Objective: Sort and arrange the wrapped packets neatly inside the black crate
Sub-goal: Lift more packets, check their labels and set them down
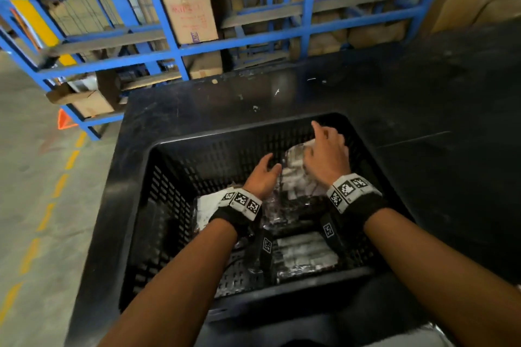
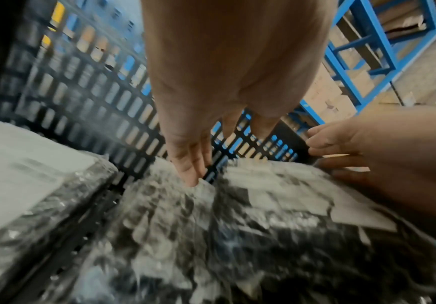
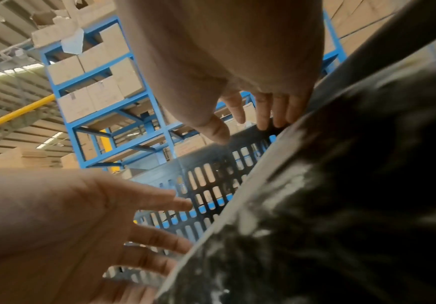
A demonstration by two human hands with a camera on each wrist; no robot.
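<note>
Both of our hands are down inside the black crate [image 1: 135, 205], working on one wrapped packet [image 1: 296, 175] toward the far right of the floor. Our right hand [image 1: 327, 155] lies over the packet's far end with the fingers loosely spread, the index raised clear; from the right wrist view the fingers [image 3: 279, 111] reach past its upper edge without plainly curling round it, so we read it as pressing and steadying, not gripping. Our left hand [image 1: 263, 175] is just beside the packet's left edge, fingers straight and relaxed, the thumb tip [image 2: 189, 174] touching the film near the far corner; it has hold of nothing.

The packet looks tilted, its far end propped higher near the crate's far wall, and its long axis runs away from us, roughly front to back. It lies between the two hands, right hand on top, left hand at the flank, so the right is the nearer and better placed to guide it.

Other packets sit in the crate: a white-faced packet [image 1: 210, 200] under our left wrist and a packet nearest us [image 1: 306, 256] lying crosswise by the front wall. We judge the coming move as squaring the tilted packet flat; the slippery film could let it slide.
</note>
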